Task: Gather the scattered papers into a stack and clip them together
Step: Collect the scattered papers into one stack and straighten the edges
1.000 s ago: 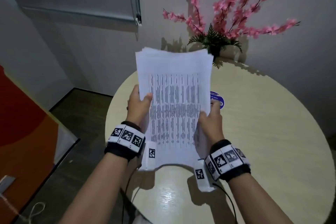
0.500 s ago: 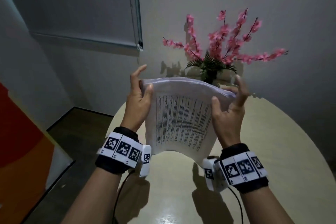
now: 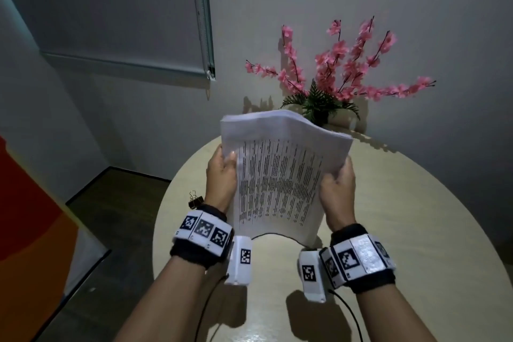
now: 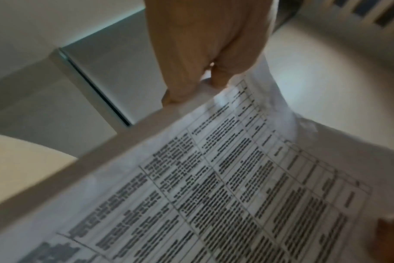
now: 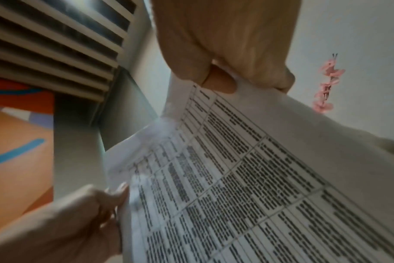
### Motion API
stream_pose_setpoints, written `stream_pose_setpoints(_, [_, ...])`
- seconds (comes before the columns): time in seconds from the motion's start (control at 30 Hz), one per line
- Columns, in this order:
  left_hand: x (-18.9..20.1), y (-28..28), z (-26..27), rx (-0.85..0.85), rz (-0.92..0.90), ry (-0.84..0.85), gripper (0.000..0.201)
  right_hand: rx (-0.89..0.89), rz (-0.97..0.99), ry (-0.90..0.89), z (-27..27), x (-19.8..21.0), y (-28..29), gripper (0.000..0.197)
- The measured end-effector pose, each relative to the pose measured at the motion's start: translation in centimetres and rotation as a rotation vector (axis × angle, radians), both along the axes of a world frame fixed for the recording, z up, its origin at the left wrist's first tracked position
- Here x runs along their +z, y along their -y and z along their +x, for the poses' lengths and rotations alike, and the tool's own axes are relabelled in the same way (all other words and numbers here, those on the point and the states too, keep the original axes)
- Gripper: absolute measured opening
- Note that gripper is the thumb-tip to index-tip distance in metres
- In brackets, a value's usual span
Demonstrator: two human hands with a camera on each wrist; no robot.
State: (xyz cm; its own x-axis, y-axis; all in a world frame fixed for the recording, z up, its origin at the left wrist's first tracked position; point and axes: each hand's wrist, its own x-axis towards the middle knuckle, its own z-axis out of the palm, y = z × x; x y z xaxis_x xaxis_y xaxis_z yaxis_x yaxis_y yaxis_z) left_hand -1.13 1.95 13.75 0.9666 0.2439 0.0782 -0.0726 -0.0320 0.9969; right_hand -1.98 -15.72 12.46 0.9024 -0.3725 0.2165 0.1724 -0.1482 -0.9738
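Observation:
Both hands hold a stack of printed papers [image 3: 280, 175] upright above the round beige table [image 3: 388, 216], printed table facing me. My left hand [image 3: 222, 175] grips the stack's left edge, thumb on the front sheet. My right hand [image 3: 337, 183] grips the right edge the same way. The sheets bow a little and their top edges are roughly even. In the left wrist view my left hand [image 4: 205, 71] pinches the papers [image 4: 214, 195]; the right wrist view shows my right hand [image 5: 225, 74] pinching the papers [image 5: 247, 178]. A black binder clip [image 3: 194, 200] lies on the table's left edge beside my left wrist.
A pot of pink artificial blossoms [image 3: 333, 72] stands at the table's far side against the wall. A roller blind [image 3: 125, 22] hangs at upper left. An orange panel [image 3: 27, 216] stands at the left, with dark floor [image 3: 111, 203] between it and the table.
The stack was lifted and tipped with my fingers spread along its top; now it is lower and upright again, both hands gripping its side edges. The binder clip has come into view.

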Motion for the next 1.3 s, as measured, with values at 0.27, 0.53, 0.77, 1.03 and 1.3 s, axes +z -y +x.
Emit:
stream_pose_setpoints(0.27, [-0.4, -1.7, 0.6, -0.216, -0.129, 0.079, 0.068, 0.087, 0.099, 0.004, -0.9, 0.9, 1.3, 0.041])
stream_pose_setpoints(0.53, [1.6, -2.3, 0.8, -0.146, -0.100, 0.226, 0.020, 0.008, 0.123, 0.118, -0.6, 1.8, 1.2, 0.035])
stream_pose_setpoints(0.77, [-1.1, -2.1, 0.2, -0.186, -0.072, 0.099, 0.023, 0.092, 0.087, -0.095, -0.8, -1.0, -0.1, 0.039])
stream_pose_setpoints(1.03, [0.3, -2.9, 0.3, -0.169, -0.080, 0.211, 0.015, 0.045, 0.106, 0.027, -0.5, 0.7, 0.2, 0.042])
stream_pose_setpoints(1.3, [-4.7, -1.1, 0.2, -0.041, -0.026, -0.005, 0.020, 0.112, 0.040, -0.164, -0.5, -3.2, 0.4, 0.035])
